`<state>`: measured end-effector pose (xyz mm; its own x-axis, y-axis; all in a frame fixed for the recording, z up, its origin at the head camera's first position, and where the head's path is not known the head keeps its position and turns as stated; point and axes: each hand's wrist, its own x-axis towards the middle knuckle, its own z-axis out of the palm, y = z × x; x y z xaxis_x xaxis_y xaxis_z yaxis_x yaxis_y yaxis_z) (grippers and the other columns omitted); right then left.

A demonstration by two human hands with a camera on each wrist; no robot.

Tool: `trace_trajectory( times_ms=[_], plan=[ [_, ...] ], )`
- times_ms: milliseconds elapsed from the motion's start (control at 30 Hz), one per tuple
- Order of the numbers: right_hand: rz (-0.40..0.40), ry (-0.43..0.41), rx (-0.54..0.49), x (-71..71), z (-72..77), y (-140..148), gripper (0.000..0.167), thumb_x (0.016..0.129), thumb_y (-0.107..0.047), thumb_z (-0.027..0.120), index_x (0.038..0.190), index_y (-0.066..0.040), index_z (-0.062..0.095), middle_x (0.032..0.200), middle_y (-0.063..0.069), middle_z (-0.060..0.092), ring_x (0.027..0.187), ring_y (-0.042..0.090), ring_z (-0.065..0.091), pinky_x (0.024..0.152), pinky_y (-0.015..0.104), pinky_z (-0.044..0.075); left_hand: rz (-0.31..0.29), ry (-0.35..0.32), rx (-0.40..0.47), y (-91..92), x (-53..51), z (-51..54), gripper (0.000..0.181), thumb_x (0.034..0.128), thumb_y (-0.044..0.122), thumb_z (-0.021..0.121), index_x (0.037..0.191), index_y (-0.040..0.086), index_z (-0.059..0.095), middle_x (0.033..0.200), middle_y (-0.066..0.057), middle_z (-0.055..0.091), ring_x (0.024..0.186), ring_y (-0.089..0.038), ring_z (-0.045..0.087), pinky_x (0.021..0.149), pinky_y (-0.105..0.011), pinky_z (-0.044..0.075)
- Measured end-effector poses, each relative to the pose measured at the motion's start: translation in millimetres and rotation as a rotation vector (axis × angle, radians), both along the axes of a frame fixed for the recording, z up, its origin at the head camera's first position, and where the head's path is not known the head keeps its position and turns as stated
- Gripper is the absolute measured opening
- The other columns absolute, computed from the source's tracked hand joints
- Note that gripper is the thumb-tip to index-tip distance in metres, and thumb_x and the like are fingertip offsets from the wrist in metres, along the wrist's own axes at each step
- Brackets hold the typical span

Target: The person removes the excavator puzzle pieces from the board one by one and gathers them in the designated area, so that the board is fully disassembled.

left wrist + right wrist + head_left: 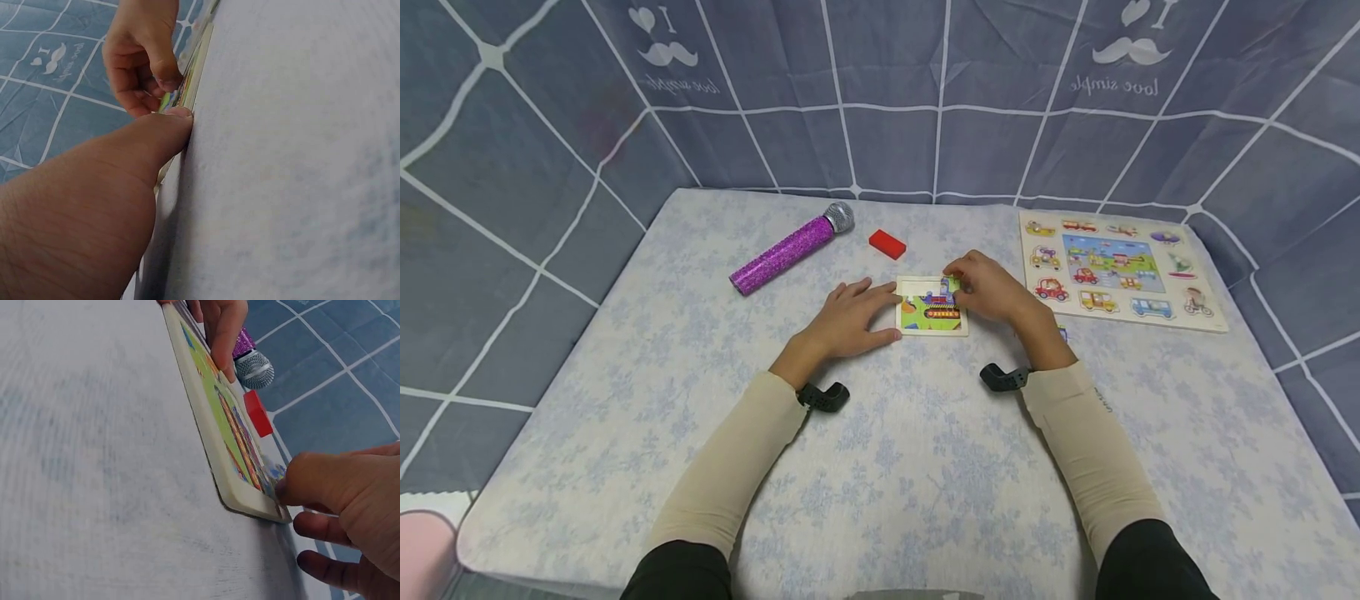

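A small framed picture puzzle lies flat on the table, showing a colourful vehicle on green. The left hand rests at its left side with fingers spread, thumb at the lower left corner. At the upper right corner, the right hand pinches a small puzzle piece between thumb and fingers. In the left wrist view, the left thumb touches the frame edge. The right wrist view has the right hand at the near corner of the frame, its thumb and index finger partly hiding the piece.
A purple glittery microphone and a red block lie behind the puzzle. A larger vehicle puzzle board is at the back right. Another small piece shows partly beside the right wrist. A pink object stands at the lower left.
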<state>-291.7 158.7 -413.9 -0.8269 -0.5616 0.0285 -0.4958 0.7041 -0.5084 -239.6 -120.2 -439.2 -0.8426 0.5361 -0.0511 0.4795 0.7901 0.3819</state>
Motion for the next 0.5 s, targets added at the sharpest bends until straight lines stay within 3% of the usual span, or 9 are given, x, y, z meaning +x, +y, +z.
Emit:
trace_trajectory(
  times_ms=[300,500],
  plan=[
    [-0.010,0.016,-0.108,4.0,14.1,25,0.035,0.090,-0.001,0.067,0.125,0.001,0.064,0.117,0.017,0.057,0.100,0.033,0.056,0.086,0.049,0.046,-0.009,0.005,-0.008,1.7,-1.1,-0.3,0.066,0.0982,0.057,0.056,0.154,0.024,0.044,0.165,0.003,0.026,0.152,-0.032,0.016,0.118,-0.058,0.008],
    [-0.026,-0.001,-0.143,19.8,22.7,65,0.033,0.090,-0.001,0.069,0.122,-0.001,0.067,0.116,0.014,0.059,0.097,0.030,0.054,0.083,0.051,0.046,-0.006,0.007,-0.014,0.5,-2.0,-2.9,0.066,0.0979,0.057,0.056,0.154,0.024,0.045,0.165,0.003,0.026,0.152,-0.031,0.017,0.118,-0.057,0.009]
  ],
)
